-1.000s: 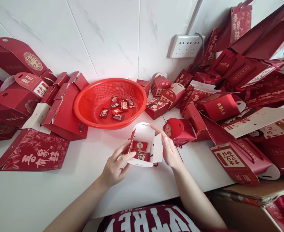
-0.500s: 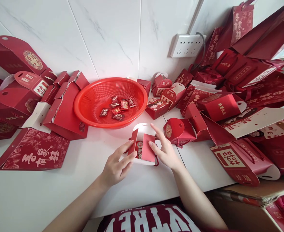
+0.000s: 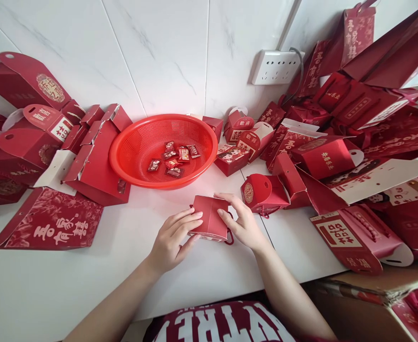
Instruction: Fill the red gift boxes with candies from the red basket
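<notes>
1. At far left, a group of red gift boxes (image 3: 22, 149) stands by the wall, several with rounded handle flaps.
2. In front of them, a flower-patterned box (image 3: 59, 225) with pale lettering lies on the white tabletop (image 3: 112, 266).
3. Next comes a tall red box (image 3: 100, 166), leaning close beside the basin.
4. The red plastic basin (image 3: 162, 184) has perforated sides and holds a loose cluster of small wrapped sweets (image 3: 173, 161).
5. The left hand (image 3: 171, 242) has its fingers stretched over the left part of the small red box, with the thumb at the near edge — a light grasp.
6. The small red box (image 3: 210, 216) sits between both hands, in front of the basin and toward its right. Its top flaps are folded over, meeting at a seam, and a dark red cord (image 3: 231, 236) shows at its right side.
7. The right hand (image 3: 244, 225) grasps the right side, thumb on the top and index finger at the far corner.
8. Beyond it, little boxes (image 3: 248, 137) stand near the wall socket (image 3: 276, 68).
9. At far right, a heap of red boxes (image 3: 340, 152) covers the tabletop — an open cardboard carton (image 3: 362, 308) is below.
</notes>
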The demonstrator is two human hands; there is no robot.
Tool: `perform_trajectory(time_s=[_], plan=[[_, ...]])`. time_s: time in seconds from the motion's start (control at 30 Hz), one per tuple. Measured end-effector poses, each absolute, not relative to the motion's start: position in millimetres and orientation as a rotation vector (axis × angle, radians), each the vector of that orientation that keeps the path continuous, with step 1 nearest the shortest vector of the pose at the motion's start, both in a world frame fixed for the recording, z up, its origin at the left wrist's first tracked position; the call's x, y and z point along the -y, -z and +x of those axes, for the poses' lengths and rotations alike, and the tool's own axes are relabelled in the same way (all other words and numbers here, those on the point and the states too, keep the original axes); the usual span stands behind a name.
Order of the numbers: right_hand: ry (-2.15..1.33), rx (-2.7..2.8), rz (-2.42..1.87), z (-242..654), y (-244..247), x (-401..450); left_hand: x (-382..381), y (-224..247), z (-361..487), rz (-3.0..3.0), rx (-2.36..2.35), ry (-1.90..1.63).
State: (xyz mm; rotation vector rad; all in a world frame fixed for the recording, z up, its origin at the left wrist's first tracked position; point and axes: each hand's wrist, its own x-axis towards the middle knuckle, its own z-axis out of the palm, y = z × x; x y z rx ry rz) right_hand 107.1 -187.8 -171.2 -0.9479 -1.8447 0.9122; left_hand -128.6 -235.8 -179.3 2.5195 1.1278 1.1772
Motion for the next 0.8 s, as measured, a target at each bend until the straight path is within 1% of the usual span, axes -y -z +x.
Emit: perform_trajectory(time_s=[0.4,0.6,0.7,0.8], plan=[[-0.961,1.908,-0.914,109.5,167.0,188.1,236.3,177.2,-127.0,2.476,-1.15,-1.158],[-1.052,1.856,-0.924,111.1,168.6,186.9,236.5,187.8,-126.7,2.481,-1.121,-1.316],[-1.055,1.842,-0.916,112.1,168.7,186.5,236.4,187.3,-125.7,2.55,-1.213,-1.317],[-1.03,1.865,-0.912,112.3,168.0,187.7,235.7,181.9,-124.7,2.528,-1.381,-1.225]])
